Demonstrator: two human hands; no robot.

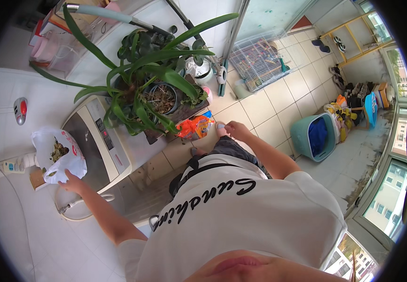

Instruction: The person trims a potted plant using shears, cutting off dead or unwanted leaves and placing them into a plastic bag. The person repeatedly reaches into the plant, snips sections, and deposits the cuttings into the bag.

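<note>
My left hand (72,183) pinches the near rim of a white plastic bag (78,164) with red print. Inside the bag lie dried, yellow-green plant scraps (59,152). The bag rests on the dark lid of a top-loading washing machine (87,123), close to the wall. Held out over the tiled floor, my right hand (238,130) has its fingers loosely curled, and nothing shows in it. Left of it, an orange plastic packet (194,127) stands by potted plants, one with long strap-like leaves (147,77).
A grey hose (110,198) and a socket strip (13,166) are near the bag. A wire cage (259,58) stands on the floor ahead. To the right are a teal laundry basket (296,137), a blue basin (370,109), shoes (336,75) and a yellow rack (351,35).
</note>
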